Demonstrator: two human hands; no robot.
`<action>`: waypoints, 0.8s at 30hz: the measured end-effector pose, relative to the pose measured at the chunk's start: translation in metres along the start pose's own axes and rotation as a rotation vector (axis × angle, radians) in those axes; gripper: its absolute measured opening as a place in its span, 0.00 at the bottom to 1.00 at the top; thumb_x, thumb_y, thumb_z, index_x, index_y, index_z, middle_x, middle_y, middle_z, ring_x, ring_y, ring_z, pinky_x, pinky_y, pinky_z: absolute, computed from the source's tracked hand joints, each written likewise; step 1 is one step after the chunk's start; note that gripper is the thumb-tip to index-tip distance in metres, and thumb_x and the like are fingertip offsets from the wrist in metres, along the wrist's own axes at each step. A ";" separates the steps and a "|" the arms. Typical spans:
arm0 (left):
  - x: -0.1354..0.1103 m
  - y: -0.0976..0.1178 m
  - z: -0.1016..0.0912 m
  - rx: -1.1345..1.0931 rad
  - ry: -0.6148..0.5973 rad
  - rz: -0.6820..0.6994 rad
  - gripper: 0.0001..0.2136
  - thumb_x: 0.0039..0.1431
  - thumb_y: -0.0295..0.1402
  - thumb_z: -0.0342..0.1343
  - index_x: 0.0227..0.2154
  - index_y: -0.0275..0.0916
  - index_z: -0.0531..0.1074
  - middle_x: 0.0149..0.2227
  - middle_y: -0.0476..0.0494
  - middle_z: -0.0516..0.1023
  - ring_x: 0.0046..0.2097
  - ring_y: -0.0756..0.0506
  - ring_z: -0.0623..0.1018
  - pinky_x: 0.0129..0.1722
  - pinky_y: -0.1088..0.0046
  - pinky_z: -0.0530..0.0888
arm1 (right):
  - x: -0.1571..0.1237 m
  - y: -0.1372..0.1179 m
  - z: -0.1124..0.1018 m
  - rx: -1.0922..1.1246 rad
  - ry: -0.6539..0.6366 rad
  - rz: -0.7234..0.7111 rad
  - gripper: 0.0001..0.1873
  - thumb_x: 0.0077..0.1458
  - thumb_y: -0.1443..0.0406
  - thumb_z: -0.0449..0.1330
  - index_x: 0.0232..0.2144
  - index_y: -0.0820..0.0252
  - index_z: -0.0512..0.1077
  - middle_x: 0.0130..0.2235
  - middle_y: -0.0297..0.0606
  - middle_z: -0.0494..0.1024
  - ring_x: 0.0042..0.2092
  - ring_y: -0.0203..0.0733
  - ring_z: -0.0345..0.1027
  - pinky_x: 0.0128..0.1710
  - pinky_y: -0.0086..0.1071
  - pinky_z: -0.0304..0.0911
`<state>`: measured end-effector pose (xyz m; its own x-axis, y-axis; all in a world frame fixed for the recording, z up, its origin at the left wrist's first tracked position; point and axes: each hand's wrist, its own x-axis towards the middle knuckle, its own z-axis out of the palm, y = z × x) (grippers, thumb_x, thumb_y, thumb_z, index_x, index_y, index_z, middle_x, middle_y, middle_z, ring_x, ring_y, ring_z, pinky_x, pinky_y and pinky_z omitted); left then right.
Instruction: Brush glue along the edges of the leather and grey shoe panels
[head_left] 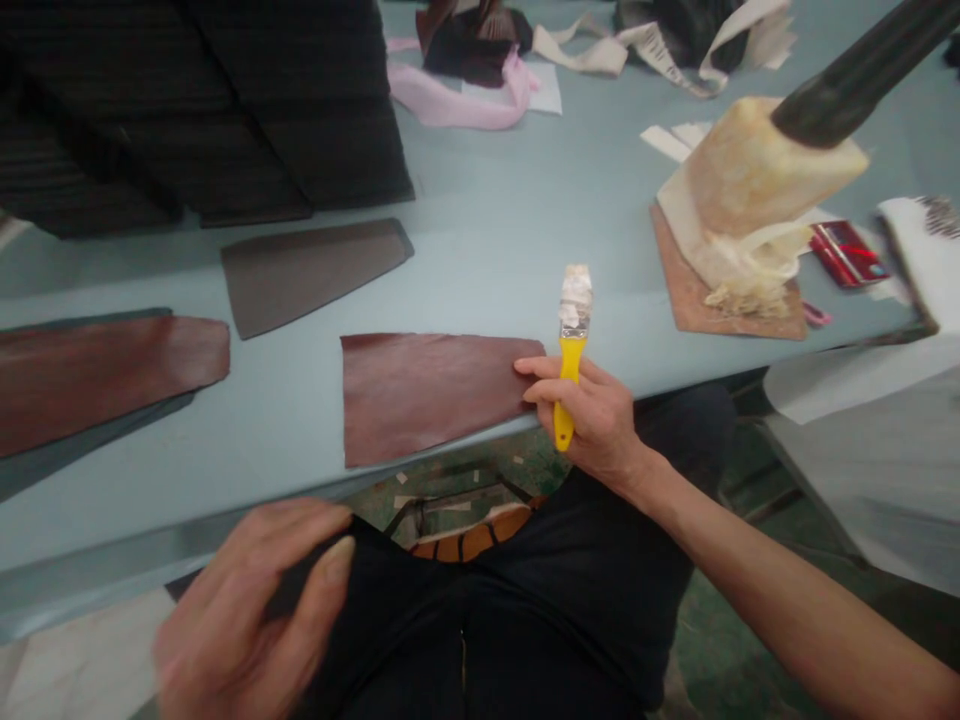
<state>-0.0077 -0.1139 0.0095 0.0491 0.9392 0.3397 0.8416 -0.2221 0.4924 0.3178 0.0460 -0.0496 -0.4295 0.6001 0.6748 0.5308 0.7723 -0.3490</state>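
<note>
My right hand [596, 410] is closed around the yellow handle of a flat paintbrush [571, 355], whose bristles point away from me and are caked with whitish stuff. Fingers of the same hand also touch the narrow right end of a brown leather piece [435, 395], which lies flat along the table's near edge. Lower left, above my lap, my left hand [255, 605] is raised off the table. Its fingers are bent and its thumb stands apart, with nothing visible between them; the hand is a little blurred.
A grey-brown panel [315, 270] and more brown leather [112, 365] over dark pieces lie to the left. Tall black stacks [300, 110] stand behind. At right, a glue-crusted container [757, 180] with a dark handle sits on a board [679, 290], near a red box [847, 255].
</note>
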 end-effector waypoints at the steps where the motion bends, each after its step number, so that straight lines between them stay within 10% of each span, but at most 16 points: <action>1: 0.023 0.009 0.006 -0.005 -0.027 0.056 0.08 0.71 0.33 0.57 0.49 0.48 0.76 0.43 0.46 0.84 0.43 0.45 0.84 0.48 0.64 0.84 | 0.001 -0.001 0.000 -0.002 -0.001 -0.001 0.12 0.65 0.77 0.59 0.40 0.54 0.75 0.51 0.45 0.88 0.48 0.47 0.85 0.48 0.41 0.81; 9: 0.127 0.026 0.046 -0.026 -0.190 0.335 0.11 0.74 0.30 0.53 0.54 0.41 0.75 0.57 0.39 0.81 0.60 0.41 0.80 0.64 0.58 0.78 | 0.003 -0.003 -0.003 -0.001 -0.015 0.006 0.13 0.65 0.77 0.58 0.41 0.55 0.74 0.51 0.46 0.87 0.50 0.47 0.85 0.48 0.42 0.82; 24: 0.128 -0.005 0.076 0.255 -0.335 0.230 0.30 0.77 0.45 0.42 0.71 0.27 0.59 0.74 0.24 0.63 0.76 0.28 0.61 0.75 0.42 0.63 | 0.002 -0.002 -0.005 -0.004 -0.033 0.002 0.14 0.62 0.79 0.59 0.41 0.55 0.74 0.51 0.47 0.87 0.49 0.50 0.86 0.47 0.44 0.83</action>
<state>0.0352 0.0279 -0.0106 0.3852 0.9152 0.1188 0.8915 -0.4023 0.2082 0.3195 0.0448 -0.0438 -0.4525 0.6083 0.6521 0.5344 0.7703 -0.3479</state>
